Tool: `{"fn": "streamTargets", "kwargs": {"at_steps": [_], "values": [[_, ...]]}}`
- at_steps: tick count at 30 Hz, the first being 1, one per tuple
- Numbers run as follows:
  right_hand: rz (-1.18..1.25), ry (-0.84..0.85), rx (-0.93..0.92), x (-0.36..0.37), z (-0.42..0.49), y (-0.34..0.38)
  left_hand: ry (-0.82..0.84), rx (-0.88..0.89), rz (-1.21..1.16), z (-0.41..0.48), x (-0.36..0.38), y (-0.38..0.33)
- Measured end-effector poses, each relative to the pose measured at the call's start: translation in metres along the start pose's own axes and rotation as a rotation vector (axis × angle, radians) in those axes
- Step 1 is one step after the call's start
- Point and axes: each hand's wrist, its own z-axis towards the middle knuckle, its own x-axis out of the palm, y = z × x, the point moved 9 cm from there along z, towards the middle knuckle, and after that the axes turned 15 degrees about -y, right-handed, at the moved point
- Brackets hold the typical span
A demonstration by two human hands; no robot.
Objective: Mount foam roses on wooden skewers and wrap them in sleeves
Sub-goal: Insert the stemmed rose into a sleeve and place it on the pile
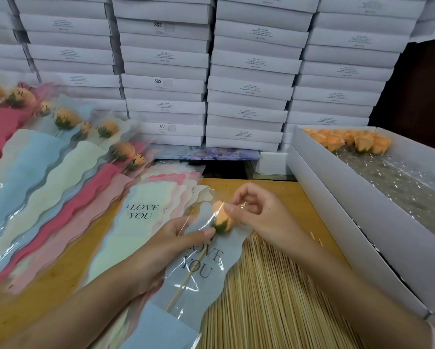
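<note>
An orange foam rose [220, 217] on a wooden skewer [186, 280] lies inside a blue-grey "I LOVE YOU" sleeve [201, 273] at the table's middle. My left hand [171, 250] holds the sleeve from the left, its thumb pressing just below the rose's green base. My right hand [256, 212] pinches the clear top of the sleeve at the rose head. A heap of loose skewers [274, 298] lies under and to the right of the sleeve. Empty sleeves [146, 217] are stacked to the left.
A long white box [342, 222] on the right holds orange roses [349, 142] at its far end over clear film. Wrapped roses [68, 119] in pink, blue and cream sleeves fan out at the left. Stacked white boxes [211, 71] wall the back.
</note>
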Motion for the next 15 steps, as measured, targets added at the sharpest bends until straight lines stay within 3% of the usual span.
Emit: {"fn": "streamTargets", "kwargs": {"at_steps": [2,7,15], "values": [[-0.006,-0.014,0.008,-0.002,0.0,-0.001,0.018,-0.017,-0.033,0.002,0.001,0.001],[-0.007,-0.027,0.017,-0.005,0.002,-0.005,-0.129,-0.051,-0.087,0.014,-0.007,0.005],[0.009,0.015,0.032,-0.001,0.003,-0.008,-0.138,-0.088,-0.042,0.014,-0.011,0.011]]}}
